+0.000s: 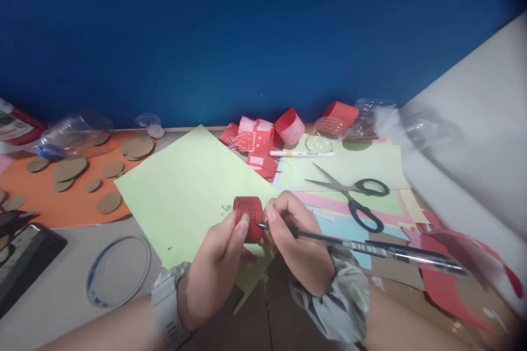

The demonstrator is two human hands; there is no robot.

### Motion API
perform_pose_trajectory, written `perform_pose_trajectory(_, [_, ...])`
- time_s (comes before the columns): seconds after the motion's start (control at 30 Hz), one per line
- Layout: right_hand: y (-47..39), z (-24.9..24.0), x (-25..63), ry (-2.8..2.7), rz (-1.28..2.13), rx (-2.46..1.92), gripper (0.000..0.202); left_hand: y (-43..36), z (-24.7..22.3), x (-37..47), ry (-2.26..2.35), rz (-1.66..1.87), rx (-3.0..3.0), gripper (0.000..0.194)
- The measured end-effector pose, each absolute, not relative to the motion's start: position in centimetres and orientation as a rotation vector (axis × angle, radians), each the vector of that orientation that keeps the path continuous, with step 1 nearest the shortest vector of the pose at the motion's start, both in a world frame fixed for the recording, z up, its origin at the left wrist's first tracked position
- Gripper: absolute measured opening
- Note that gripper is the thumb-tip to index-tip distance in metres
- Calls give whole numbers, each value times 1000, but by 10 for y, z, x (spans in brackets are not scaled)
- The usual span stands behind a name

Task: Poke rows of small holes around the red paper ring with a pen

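A small red paper tube (248, 205), its side covered in dark pen marks, is held between the thumb and fingers of my left hand (222, 249). My right hand (294, 230) grips a black pen (370, 248) whose tip points left and meets or nearly meets the tube's right side; I cannot tell which. Both hands are above the near corner of a pale green paper sheet (185, 175). The fingers behind the tube are mostly hidden.
Black-handled scissors (349, 192) lie spread on coloured paper at the right. A white marker (302, 154) and red paper pieces (261, 145) are at the back. Cardboard discs (71, 169) rest on orange paper (24, 184) at the left, near a clear plastic bottle (78, 131) and a tape ring (118, 271).
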State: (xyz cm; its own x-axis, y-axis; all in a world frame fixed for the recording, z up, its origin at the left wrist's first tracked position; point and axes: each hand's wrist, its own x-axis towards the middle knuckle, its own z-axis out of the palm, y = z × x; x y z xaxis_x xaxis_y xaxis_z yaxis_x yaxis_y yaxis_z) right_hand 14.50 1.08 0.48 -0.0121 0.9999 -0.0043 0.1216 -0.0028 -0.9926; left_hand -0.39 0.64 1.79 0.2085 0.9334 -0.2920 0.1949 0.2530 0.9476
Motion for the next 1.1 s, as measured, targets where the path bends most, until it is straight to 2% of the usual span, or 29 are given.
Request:
perform_pose_trajectory(0.33, [10,2,147,-1352,1218,-1252,31,7,17,-4,1273,736,1214,29])
perform_pose_trajectory(0.53, [9,1,145,-1249,1243,-1258,24,5,17,-3,1260,753,1144,29])
perform_pose_trajectory(0.73, [10,2,148,-1372,1211,-1246,30,6,17,-4,1257,743,1162,27])
perform_pose_trajectory(1.0, [8,-1,146,-1216,1278,-1271,24,7,17,-1,1270,758,1171,29])
perform_pose_trajectory(1.1, [9,0,147,-1278,1242,-1269,27,6,16,-2,1275,752,1174,29])
